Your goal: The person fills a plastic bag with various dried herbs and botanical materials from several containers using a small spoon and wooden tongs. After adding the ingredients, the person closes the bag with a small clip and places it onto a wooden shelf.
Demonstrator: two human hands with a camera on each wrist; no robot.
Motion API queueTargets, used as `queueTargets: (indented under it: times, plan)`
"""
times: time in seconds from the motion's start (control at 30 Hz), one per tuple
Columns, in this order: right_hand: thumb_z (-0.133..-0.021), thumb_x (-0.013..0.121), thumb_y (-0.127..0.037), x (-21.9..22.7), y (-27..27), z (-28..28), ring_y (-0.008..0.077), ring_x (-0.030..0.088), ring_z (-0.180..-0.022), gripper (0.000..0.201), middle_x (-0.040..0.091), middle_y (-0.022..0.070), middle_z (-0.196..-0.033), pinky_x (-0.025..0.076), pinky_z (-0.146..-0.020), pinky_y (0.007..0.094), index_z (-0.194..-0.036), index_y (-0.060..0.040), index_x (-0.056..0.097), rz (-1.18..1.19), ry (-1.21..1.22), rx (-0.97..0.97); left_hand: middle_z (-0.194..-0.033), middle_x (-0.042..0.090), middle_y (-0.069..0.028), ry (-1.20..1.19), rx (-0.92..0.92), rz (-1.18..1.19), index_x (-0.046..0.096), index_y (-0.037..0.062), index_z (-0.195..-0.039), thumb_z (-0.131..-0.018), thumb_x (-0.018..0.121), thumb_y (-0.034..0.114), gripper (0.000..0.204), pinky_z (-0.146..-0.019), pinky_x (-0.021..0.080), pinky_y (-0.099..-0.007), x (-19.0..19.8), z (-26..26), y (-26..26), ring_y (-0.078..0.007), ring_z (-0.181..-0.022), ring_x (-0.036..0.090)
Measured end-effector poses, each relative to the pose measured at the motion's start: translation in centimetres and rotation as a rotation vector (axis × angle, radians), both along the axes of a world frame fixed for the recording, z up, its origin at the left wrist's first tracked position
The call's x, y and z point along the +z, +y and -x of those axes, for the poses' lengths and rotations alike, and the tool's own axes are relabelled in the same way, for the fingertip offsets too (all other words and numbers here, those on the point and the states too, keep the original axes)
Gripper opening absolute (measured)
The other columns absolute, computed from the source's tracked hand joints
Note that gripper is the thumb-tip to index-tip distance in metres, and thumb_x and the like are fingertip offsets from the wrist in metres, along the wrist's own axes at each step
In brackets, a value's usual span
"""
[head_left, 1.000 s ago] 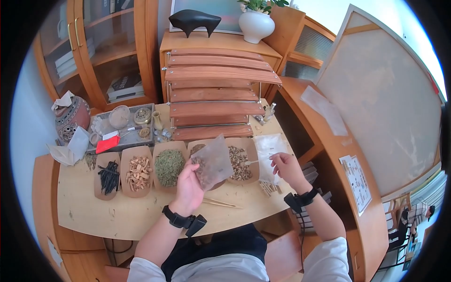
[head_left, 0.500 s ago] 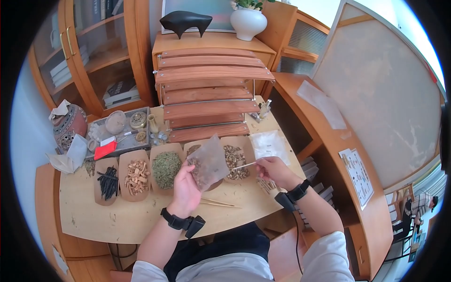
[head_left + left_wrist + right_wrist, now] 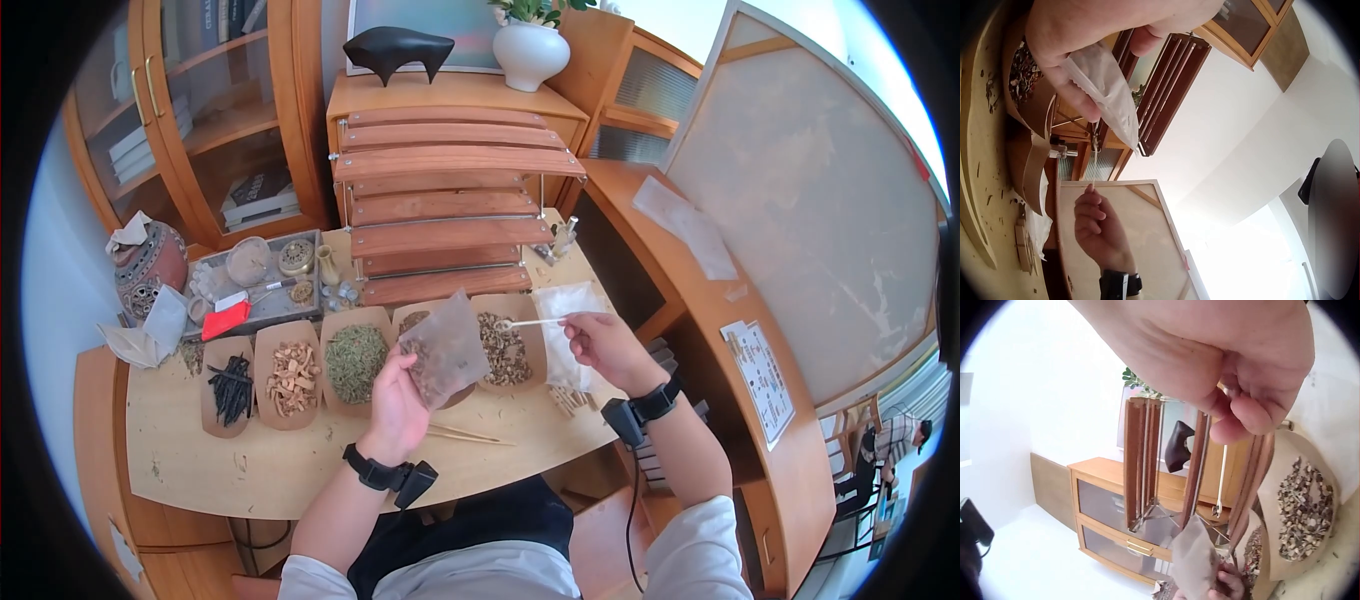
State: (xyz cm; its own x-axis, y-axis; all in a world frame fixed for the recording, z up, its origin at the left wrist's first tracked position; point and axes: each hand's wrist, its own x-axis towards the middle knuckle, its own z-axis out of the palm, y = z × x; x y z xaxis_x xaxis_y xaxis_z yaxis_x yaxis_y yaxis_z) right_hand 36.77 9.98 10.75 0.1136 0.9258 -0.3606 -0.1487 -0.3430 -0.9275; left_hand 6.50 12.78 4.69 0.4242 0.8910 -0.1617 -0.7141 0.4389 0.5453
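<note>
My left hand [image 3: 400,408] holds a translucent pouch [image 3: 448,345] with brown dried bits showing inside it, tilted above the row of paper trays. Thumb and fingertips of my right hand [image 3: 608,352] pinch the end of a thin pale spoon [image 3: 540,322]. The spoon points left, its small bowl over the rightmost tray [image 3: 536,345] of chopped dried herbs [image 3: 1305,509]. In the left wrist view the pouch [image 3: 1107,87] hangs from the fingers. The tray behind the pouch is largely hidden.
More trays hold green dried herb [image 3: 355,362], pale wood chips [image 3: 292,378] and black strips [image 3: 232,390]. A white packet [image 3: 572,300] lies right of the trays. Wooden tongs [image 3: 465,434] lie in front. Behind stands a slatted wooden rack [image 3: 450,160]; a grey tray [image 3: 255,315] sits at left.
My right hand has dipped left with the spoon toward the rightmost tray, then drawn back up and right, the spoon now nearly level. The left hand and pouch stay nearly in place.
</note>
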Motion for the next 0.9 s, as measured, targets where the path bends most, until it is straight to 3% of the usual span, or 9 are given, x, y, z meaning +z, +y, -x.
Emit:
queueTargets:
  times: [0.17,0.27,0.43,0.57,0.73,0.83,0.87,0.9]
  plan:
    - [-0.103,0.054,-0.019,2.5,0.4,1.3,0.0073,0.054,-0.063,0.021,0.059,-0.0007,-0.080,0.043,-0.055,0.0222,-0.093,-0.0032,0.063,-0.070,-0.039,0.039,-0.143,0.053,-0.0107,0.020,-0.001,-0.013,0.042,0.0061,-0.145,-0.094,0.044,0.021,0.053,-0.111,0.042,-0.0450,0.1,-0.1,0.0,-0.0272,-0.132,0.052]
    - [-0.103,0.054,-0.019,3.1,-0.1,3.5,0.0070,0.056,-0.061,0.022,0.061,0.0002,-0.081,0.042,-0.052,0.0219,-0.095,-0.0016,0.065,-0.113,-0.228,0.076,-0.143,0.053,-0.0105,0.023,-0.004,-0.011,0.042,0.0063,-0.145,-0.093,0.044,0.022,0.054,-0.112,0.042,-0.0447,0.1,-0.1,-0.1,-0.0270,-0.132,0.052]
    - [-0.104,0.052,-0.017,4.0,-1.4,5.2,0.0085,0.059,-0.061,0.024,0.062,0.0027,-0.081,0.043,-0.050,0.0217,-0.102,0.0020,0.067,-0.221,-0.304,0.032,-0.144,0.052,-0.0105,0.012,-0.010,-0.011,0.041,0.0064,-0.146,-0.094,0.045,0.022,0.055,-0.112,0.041,-0.0445,0.3,0.0,-0.1,-0.0267,-0.133,0.051]
    - [-0.102,0.052,-0.016,2.4,-1.1,1.5,0.0085,0.060,-0.060,0.024,0.064,0.0037,-0.083,0.041,-0.049,0.0210,-0.107,0.0025,0.067,-0.236,-0.368,-0.072,-0.144,0.052,-0.0104,0.010,0.000,-0.008,0.041,0.0065,-0.146,-0.094,0.046,0.023,0.055,-0.112,0.041,-0.0444,0.3,0.1,-0.3,-0.0266,-0.133,0.051]
    - [-0.102,0.051,-0.017,-3.0,-1.1,-2.0,0.0100,0.061,-0.058,0.027,0.064,0.0046,-0.079,0.045,-0.051,0.0251,-0.103,0.0036,0.069,-0.127,-0.702,0.038,-0.143,0.052,-0.0103,0.006,0.005,-0.008,0.042,0.0064,-0.144,-0.093,0.046,0.023,0.054,-0.112,0.041,-0.0446,0.1,0.0,-0.1,-0.0268,-0.133,0.051]
    - [-0.102,0.051,-0.019,-3.7,-1.6,-0.7,0.0104,0.061,-0.058,0.029,0.064,0.0047,-0.078,0.047,-0.052,0.0271,-0.104,0.0040,0.069,-0.077,-0.626,0.087,-0.143,0.053,-0.0105,0.005,0.014,-0.005,0.042,0.0063,-0.144,-0.093,0.046,0.022,0.053,-0.112,0.041,-0.0448,0.0,0.0,-0.1,-0.0270,-0.132,0.051]
    - [-0.103,0.051,-0.017,-3.5,-1.6,-0.1,0.0078,0.058,-0.060,0.026,0.062,0.0022,-0.078,0.044,-0.051,0.0222,-0.102,0.0018,0.069,-0.014,-0.583,0.092,-0.143,0.053,-0.0106,0.005,0.014,-0.005,0.042,0.0062,-0.144,-0.093,0.046,0.022,0.053,-0.112,0.041,-0.0449,0.0,-0.1,-0.1,-0.0270,-0.132,0.052]
    - [-0.103,0.051,-0.018,-3.7,-1.5,0.3,0.0084,0.058,-0.059,0.026,0.062,0.0024,-0.077,0.044,-0.051,0.0232,-0.100,0.0019,0.068,0.007,-0.518,0.094,-0.143,0.053,-0.0107,0.004,0.013,-0.008,0.042,0.0061,-0.144,-0.093,0.046,0.022,0.054,-0.112,0.041,-0.0449,0.0,-0.1,-0.1,-0.0270,-0.132,0.052]
